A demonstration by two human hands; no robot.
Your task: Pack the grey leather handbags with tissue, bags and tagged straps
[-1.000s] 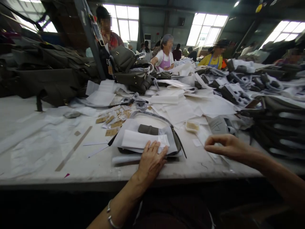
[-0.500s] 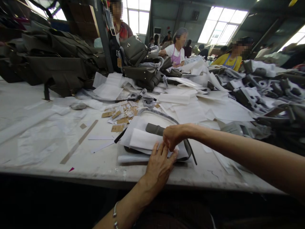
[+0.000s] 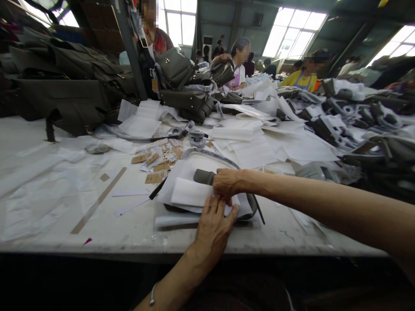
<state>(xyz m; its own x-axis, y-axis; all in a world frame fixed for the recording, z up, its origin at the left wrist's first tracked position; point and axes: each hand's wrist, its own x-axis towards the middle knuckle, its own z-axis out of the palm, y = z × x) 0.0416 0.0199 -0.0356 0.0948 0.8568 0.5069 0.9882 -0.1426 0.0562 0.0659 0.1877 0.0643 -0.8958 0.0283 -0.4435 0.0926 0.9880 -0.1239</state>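
A dark grey bag [image 3: 251, 211] lies flat on the table in front of me, mostly covered by white foam sheets. My left hand [image 3: 214, 222] presses on the folded foam sheet [image 3: 189, 192], its fingers stretched out and fairly flat. Against its fingertips, my right hand [image 3: 227, 185] is closed, with curled fingers pointing down. What those fingers pinch is hidden under the hand. From beneath the right hand a grey leather tab [image 3: 203, 176] sticks out to the left. A wrapped strap [image 3: 214, 153] arches behind the bag.
Brown paper tags [image 3: 154, 177] with strings lie heaped beyond the bag. Grey bags [image 3: 65, 101] are piled at the left, and more wrapped parts [image 3: 343, 119] at the right. Loose foam sheets [image 3: 253, 149] cover the middle back. Several co-workers [image 3: 238, 65] stand across the table.
My view has shifted slightly, while both hands stay at nearly the same spot on the bag. Across the table, the co-worker in the pink apron has raised a grey bag.
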